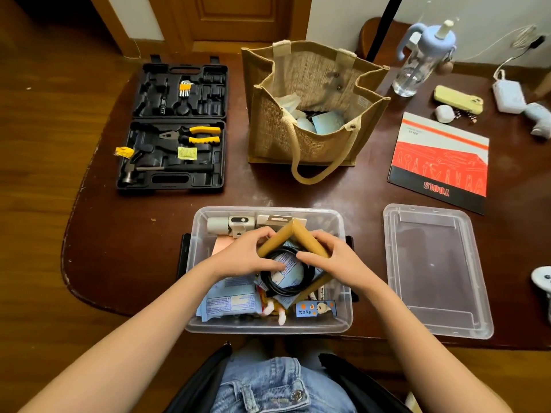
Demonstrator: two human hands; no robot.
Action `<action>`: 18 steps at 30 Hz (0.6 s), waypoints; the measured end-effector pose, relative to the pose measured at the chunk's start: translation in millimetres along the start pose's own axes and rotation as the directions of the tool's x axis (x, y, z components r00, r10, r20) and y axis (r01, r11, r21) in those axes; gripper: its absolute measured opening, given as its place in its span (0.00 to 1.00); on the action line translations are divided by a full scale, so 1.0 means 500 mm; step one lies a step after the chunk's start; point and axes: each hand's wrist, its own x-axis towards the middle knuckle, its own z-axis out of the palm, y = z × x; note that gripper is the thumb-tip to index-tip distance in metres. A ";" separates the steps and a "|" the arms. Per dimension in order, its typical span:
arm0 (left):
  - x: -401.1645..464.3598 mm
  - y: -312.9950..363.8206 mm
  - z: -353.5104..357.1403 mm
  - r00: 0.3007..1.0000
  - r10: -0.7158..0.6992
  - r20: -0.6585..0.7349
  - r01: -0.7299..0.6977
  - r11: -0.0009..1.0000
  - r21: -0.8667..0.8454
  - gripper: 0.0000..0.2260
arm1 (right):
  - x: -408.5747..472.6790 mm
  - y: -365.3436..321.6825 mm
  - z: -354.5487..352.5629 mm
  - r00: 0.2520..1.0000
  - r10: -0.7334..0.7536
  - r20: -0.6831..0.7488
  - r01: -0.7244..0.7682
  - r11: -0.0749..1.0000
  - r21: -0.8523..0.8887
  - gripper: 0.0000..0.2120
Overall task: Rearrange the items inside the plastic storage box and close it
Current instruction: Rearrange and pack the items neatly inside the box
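A clear plastic storage box (343, 321) sits open at the table's near edge. Inside it a tan wooden frame (293, 229) stands tilted like a diamond. My left hand (247, 254) grips the frame's left side and my right hand (331, 256) grips its right side. A coiled black cable (286, 286) lies within the frame over blue packets (226, 299). A white cylindrical device (229, 225) lies along the box's far wall. A panda sticker card (317, 308) sits at the near right corner. The clear lid (435, 269) lies flat on the table right of the box.
A black tool case (176, 123) lies open at the far left. A jute bag (313, 105) stands behind the box. A red TOOLS booklet (441, 162), a water bottle (417, 61), a phone (457, 99) and a charger (508, 95) occupy the far right.
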 end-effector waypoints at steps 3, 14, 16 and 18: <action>-0.024 -0.007 -0.014 1.000 0.014 -0.024 -0.015 0.999 -0.051 0.15 | 0.006 -0.008 -0.007 0.996 0.035 0.078 -0.043 0.994 0.103 0.19; -0.116 -0.064 -0.086 0.994 -0.085 -0.065 0.063 0.955 -0.289 0.28 | 0.080 0.015 0.025 0.913 0.379 0.155 -0.400 0.904 0.148 0.11; -0.129 -0.070 -0.099 0.993 -0.101 -0.056 0.085 0.969 -0.233 0.30 | 0.101 0.012 0.052 0.882 0.431 0.192 -0.456 0.884 0.108 0.08; -0.139 -0.070 -0.106 0.990 -0.132 -0.043 0.123 0.977 -0.174 0.29 | 0.123 0.006 0.082 0.851 0.484 0.204 -0.502 0.864 0.045 0.06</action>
